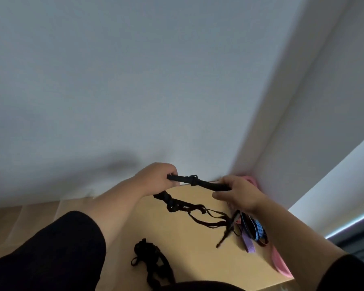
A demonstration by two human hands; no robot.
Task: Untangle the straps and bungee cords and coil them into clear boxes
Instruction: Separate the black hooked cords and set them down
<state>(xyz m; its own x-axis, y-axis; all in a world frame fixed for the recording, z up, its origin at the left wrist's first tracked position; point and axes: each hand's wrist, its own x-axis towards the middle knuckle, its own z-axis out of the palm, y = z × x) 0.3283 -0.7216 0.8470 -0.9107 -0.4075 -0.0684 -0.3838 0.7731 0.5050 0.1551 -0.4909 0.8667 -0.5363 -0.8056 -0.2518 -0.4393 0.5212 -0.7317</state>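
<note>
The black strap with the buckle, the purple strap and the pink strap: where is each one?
black strap [206,183], head view, on the taut stretch between the hands.
purple strap [248,244], head view, on its loose end.
pink strap [281,263], head view, near the table's edge.

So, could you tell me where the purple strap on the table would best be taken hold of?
Probably at the free end of the purple strap, which sticks out flat toward the near edge of the table. Come from above on the near side. Its far end disappears under the blue striped strap and the black tangle, so pulling there would likely drag those along.
</note>
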